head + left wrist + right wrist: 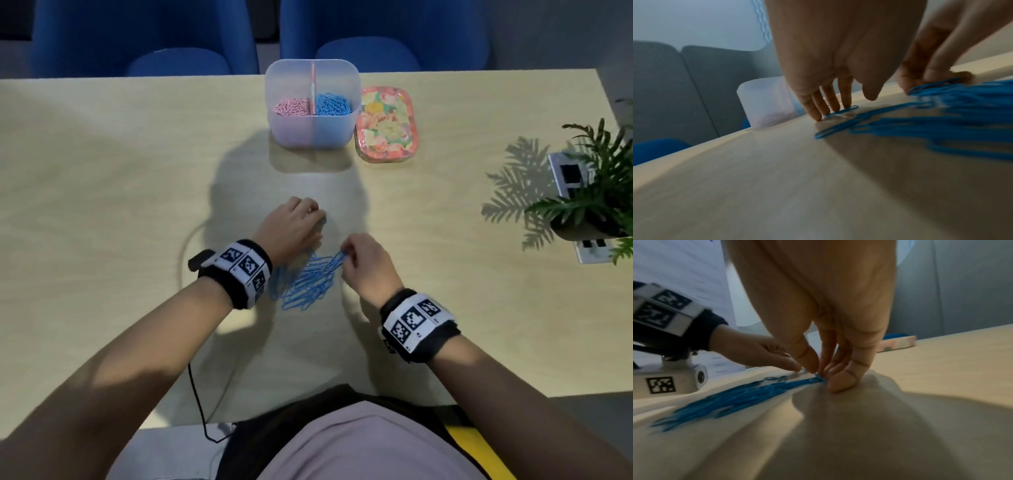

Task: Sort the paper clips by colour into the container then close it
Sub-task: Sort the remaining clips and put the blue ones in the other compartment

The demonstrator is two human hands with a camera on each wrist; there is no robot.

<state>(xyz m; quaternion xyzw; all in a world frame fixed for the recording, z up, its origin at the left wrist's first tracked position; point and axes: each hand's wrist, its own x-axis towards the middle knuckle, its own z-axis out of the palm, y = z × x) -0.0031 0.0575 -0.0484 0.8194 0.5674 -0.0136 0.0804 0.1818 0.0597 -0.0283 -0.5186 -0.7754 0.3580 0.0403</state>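
A pile of blue clips lies on the table, near the front edge, between the two hands. The right hand is at the pile's right end, thumb and fingers curled and pinching several blue clips there; the right wrist view confirms the pinch low against the table. The left hand is at the pile's far left side, fingers straight and pointing down, tips on the table touching a single clip that lies apart from the pile; it grips nothing.

The container stands open at the table's far edge, well apart from the pile. Its divider separates pink clips in the left compartment from blue ones in the right. The flowered lid lies flat just beside the container, on its right. A plant stands at the table's right edge.
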